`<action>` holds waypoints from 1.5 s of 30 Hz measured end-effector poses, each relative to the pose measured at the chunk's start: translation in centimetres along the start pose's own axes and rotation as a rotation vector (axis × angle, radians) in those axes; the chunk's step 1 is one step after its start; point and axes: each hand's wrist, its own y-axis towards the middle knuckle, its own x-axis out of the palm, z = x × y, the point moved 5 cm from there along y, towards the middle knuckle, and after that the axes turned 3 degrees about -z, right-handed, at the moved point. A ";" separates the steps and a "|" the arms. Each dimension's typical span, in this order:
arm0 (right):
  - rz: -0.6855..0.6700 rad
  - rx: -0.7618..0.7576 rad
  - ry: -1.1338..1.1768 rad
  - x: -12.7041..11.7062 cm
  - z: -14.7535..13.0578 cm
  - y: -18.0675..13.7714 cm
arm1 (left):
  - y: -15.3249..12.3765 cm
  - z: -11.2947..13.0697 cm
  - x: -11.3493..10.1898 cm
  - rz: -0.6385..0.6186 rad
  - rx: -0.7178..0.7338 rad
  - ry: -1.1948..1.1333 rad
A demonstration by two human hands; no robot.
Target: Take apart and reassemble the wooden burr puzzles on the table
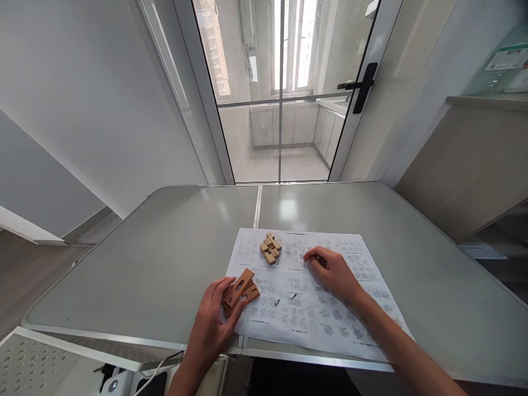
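My left hand (217, 316) is closed on flat notched wooden puzzle pieces (240, 288), holding them just above the near left corner of a printed instruction sheet (330, 316). My right hand (333, 270) rests on the middle of the sheet with its fingers curled and fingertips pressed to the paper; nothing shows in it. A partly built wooden block puzzle (270, 248) stands on the far part of the sheet, between the two hands and apart from both.
The sheet lies on a grey folding table (157, 264) with a centre seam. Beyond the table is a glass door (280, 93) with a black handle. A cabinet (466, 159) stands at right. Cables and a device (136, 382) lie below the table's near edge.
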 end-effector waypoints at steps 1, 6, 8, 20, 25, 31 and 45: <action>0.001 0.000 0.000 0.0 0.0 0.0 | 0.0 -0.1 0.1 0.002 -0.018 0.005; 0.006 -0.005 0.001 0.0 0.1 0.0 | 0.1 -0.6 0.3 0.000 -0.062 0.028; 0.006 -0.008 0.001 0.0 0.2 0.0 | 0.2 -0.6 0.4 -0.008 -0.065 0.019; -0.001 -0.007 0.009 0.0 0.1 0.0 | 0.1 -1.4 0.5 -0.015 -0.078 -0.072; -0.002 -0.003 0.009 0.0 0.1 0.0 | 0.1 -1.2 0.4 0.003 -0.065 -0.077; 0.002 -0.006 0.010 0.1 0.3 0.0 | 0.0 -1.0 0.3 0.019 -0.033 -0.078; -0.002 -0.004 0.009 0.1 0.3 0.0 | -0.2 -0.8 0.2 0.004 0.041 -0.065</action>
